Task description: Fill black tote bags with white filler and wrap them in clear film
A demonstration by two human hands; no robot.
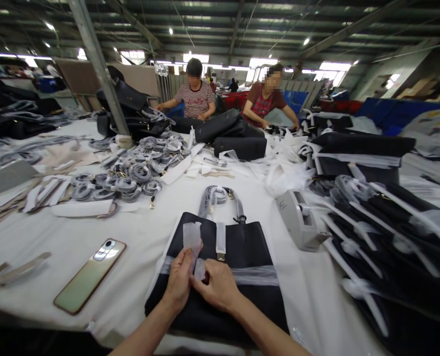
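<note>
A black handbag [249, 247] lies flat in front of me, with a translucent wrapping band [255, 276] across its middle. Its wrapped handle [202, 203] and a coiled strap [217, 194] stick out beyond the top edge. Over the bag, my left hand [179, 277] pinches a strip of thin whitish wrapping [192, 236] between thumb and fingers. My right hand [220, 284] is close beside it, closed on the lower end of that wrapping. A covered closure tab [220, 237] with a metal end lies just past my right hand.
A phone [90, 276] and a curled strip [19, 269] lie to the left. A grey tape dispenser [302, 220] stands right of the bag, near stacked black bags [401, 247]. Coiled straps [140, 173] are heaped farther back. Two people [199, 99] work across the table.
</note>
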